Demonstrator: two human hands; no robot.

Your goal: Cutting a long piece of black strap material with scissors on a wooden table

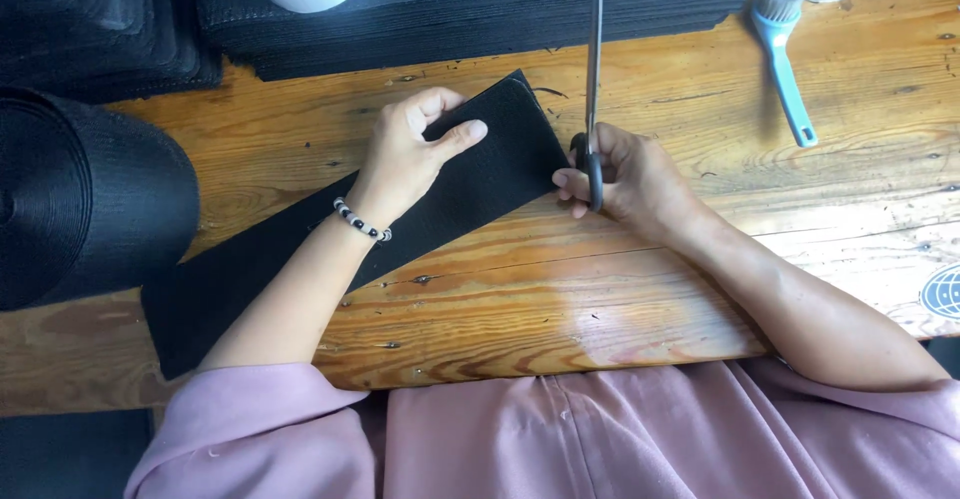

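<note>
Black webbing strip at the scissors: cutting stage

Black webbing strip is lying diagonally across the wooden table, its far end just beside the scissors. I'm watching the left hand pressing flat on that end, fingers spread, pinning it down rather than gripping it. The right hand is wrapped around the scissor handles, just right of the strip, blades pointing away from the body and looking closed. From the strip, the big black roll is sitting well to the left, the blue brush well to the right. I'm judging this as lining up a cut; the next move calls for opening the blades and squaring them to the strip's end.
</note>
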